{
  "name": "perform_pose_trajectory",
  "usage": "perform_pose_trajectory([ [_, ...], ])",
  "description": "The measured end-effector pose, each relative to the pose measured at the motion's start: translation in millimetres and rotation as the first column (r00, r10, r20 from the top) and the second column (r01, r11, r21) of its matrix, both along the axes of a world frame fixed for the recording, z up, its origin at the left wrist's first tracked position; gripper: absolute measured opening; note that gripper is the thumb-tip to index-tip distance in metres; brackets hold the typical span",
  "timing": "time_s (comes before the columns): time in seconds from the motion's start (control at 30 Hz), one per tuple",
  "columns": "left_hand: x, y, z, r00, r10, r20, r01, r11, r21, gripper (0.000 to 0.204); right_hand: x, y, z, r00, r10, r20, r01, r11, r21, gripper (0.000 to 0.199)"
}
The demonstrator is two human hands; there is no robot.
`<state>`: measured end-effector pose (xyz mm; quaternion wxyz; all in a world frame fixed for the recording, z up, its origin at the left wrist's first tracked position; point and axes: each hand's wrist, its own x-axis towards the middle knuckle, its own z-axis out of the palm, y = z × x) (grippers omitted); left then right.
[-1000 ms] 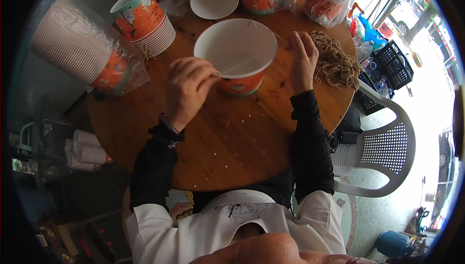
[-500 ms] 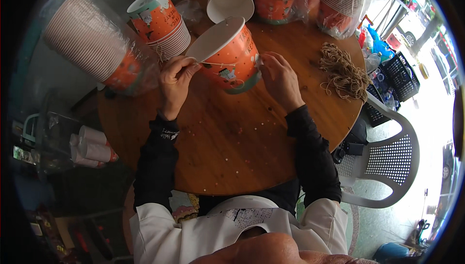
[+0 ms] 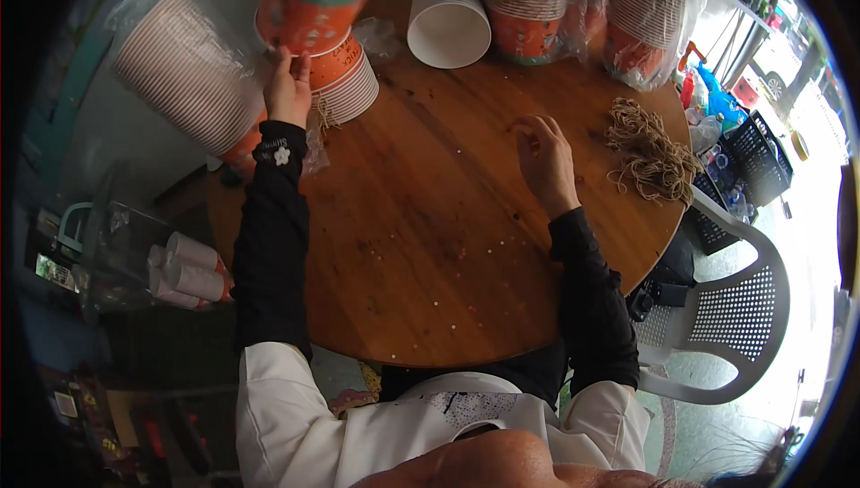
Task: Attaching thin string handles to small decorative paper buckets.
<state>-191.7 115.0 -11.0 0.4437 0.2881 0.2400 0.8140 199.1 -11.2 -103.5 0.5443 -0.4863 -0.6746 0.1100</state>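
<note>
Head view shows the left hand (image 3: 288, 89) reaching far out to the upper left of the round wooden tabletop (image 3: 430, 246), its grip closed on one orange paper bucket (image 3: 315, 2) held bottom-up, white base toward the camera. That bucket sits over the top of a nested stack of like buckets (image 3: 345, 80), which lies tilted on the tabletop just beside the hand. Thin twine dangles below the wrist; how it is attached cannot be made out.

One right hand (image 3: 546, 161) rests on the bare wood near the centre right, fingers loosely curled, grip empty, well apart from the bucket.

Between and beyond the hands lies one single white-lined bucket (image 3: 448, 20) on its side, mouth toward the camera. To the right of it stand at least two bagged stacks of buckets (image 3: 573, 0) in clear plastic. At the far left leans one long sleeve of nested buckets (image 3: 184, 71), also wrapped in plastic.

One heap of brown twine (image 3: 649, 152) lies at the tabletop's right edge, near the right hand. Small specks dot the wood. One white plastic chair (image 3: 735, 309) stands at the right, and several paper rolls (image 3: 188, 268) lie below the tabletop at the left.
</note>
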Motion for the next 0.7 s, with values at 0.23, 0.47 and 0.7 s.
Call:
perform_pose_trajectory([
  [0.23, -47.5, 47.7, -23.7, 1.0, 0.02, -0.008, -0.021, 0.99, -0.137, 0.025, -2.4, -4.2, -1.1, 1.0, 0.017, 0.008, -0.017, 1.0, -0.025, 0.017],
  [0.47, -83.9, 67.5, -6.9, 0.998, 0.012, -0.06, -0.023, 0.984, -0.178, 0.018, -5.2, -5.8, -3.2, 0.996, 0.056, 0.068, -0.052, 0.997, -0.058, 0.018],
  [0.7, -100.4, 21.6, -53.8, 0.931, -0.219, -0.293, 0.082, 0.905, -0.417, 0.016, -15.3, -4.9, -2.2, 0.995, 0.086, 0.053, -0.084, 0.996, -0.025, 0.016],
])
